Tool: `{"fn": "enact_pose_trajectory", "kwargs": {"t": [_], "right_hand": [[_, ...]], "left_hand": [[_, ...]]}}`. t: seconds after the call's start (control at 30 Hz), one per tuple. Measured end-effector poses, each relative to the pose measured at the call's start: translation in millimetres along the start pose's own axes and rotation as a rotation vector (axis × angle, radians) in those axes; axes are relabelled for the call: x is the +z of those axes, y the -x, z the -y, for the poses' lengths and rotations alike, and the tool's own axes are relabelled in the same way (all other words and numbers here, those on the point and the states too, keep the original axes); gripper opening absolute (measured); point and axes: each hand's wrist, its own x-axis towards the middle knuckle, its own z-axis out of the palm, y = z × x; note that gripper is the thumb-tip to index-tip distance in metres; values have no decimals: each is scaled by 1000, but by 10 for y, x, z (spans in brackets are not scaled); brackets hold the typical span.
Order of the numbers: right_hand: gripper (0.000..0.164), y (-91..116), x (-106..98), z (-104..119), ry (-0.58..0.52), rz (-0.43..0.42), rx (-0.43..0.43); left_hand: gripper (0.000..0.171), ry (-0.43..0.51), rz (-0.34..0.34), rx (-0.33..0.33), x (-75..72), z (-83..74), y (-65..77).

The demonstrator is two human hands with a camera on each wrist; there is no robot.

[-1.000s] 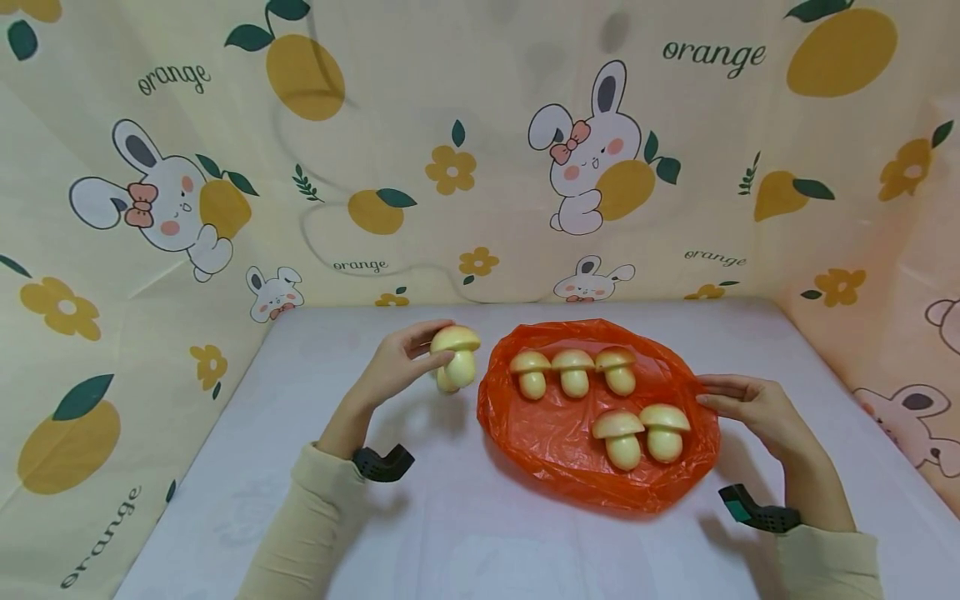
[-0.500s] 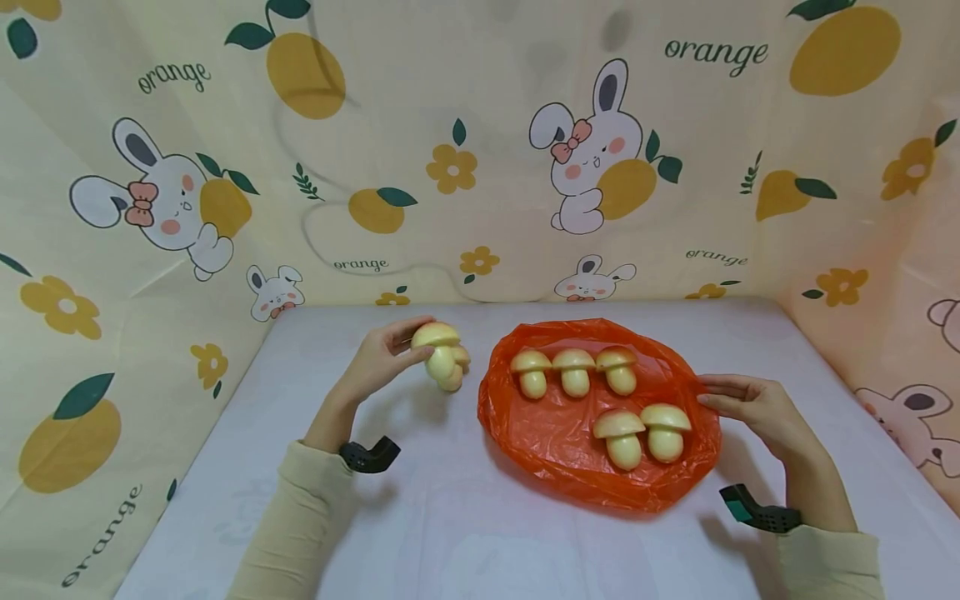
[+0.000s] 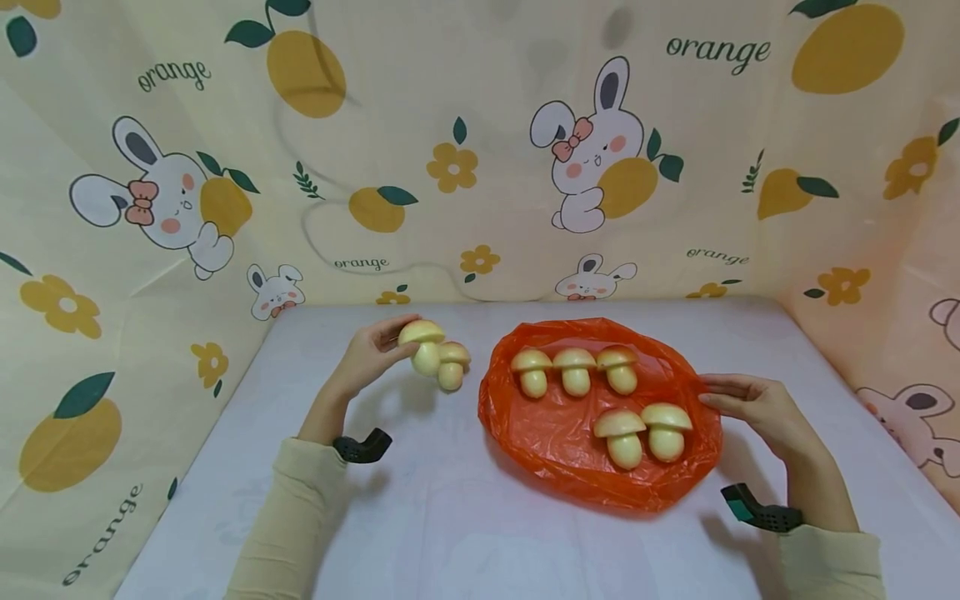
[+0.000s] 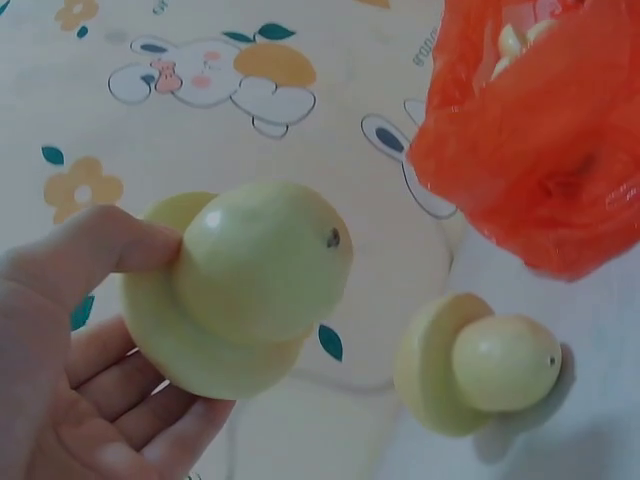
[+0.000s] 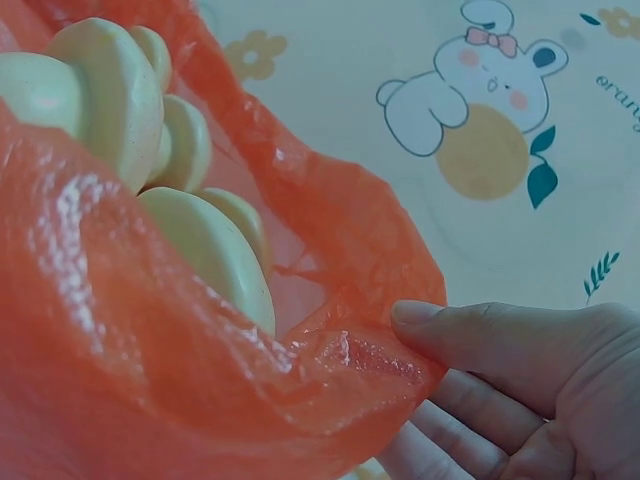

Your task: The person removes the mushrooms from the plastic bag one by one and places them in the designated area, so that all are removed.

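My left hand point(image 3: 369, 357) grips a pale yellow toy mushroom point(image 3: 422, 333) by its cap, thumb on one side and fingers on the other. In the left wrist view this mushroom point(image 4: 265, 265) is tilted, stem end toward the right. Just right of it a second mushroom point(image 3: 452, 367) rests on the table, apart from the bag. An open red plastic bag point(image 3: 547, 446) lies in the middle, with several similar mushrooms point(image 3: 575, 371) inside, in two groups. My right hand point(image 3: 757, 410) pinches the bag's right rim between thumb and fingers, as the right wrist view shows.
The table point(image 3: 480, 542) has a white cover. A patterned cloth point(image 3: 480, 150) with rabbits and oranges hangs behind it and along both sides. Each wrist wears a dark camera mount point(image 3: 362, 446).
My left hand has moved left with its mushroom. The second mushroom, mostly hidden behind it earlier, now shows fully on the table. My right hand keeps its hold on the bag.
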Motion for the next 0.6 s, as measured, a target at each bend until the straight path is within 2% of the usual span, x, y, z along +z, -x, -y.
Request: {"fn": "enact_pose_trajectory", "kwargs": {"t": [0.33, 0.6], "right_hand": [[23, 4, -27, -36, -28, 15, -8], [23, -3, -42, -58, -61, 28, 19]], "left_hand": [[52, -12, -11, -44, -80, 173, -27], [52, -46, -21, -82, -129, 396, -44]]}}
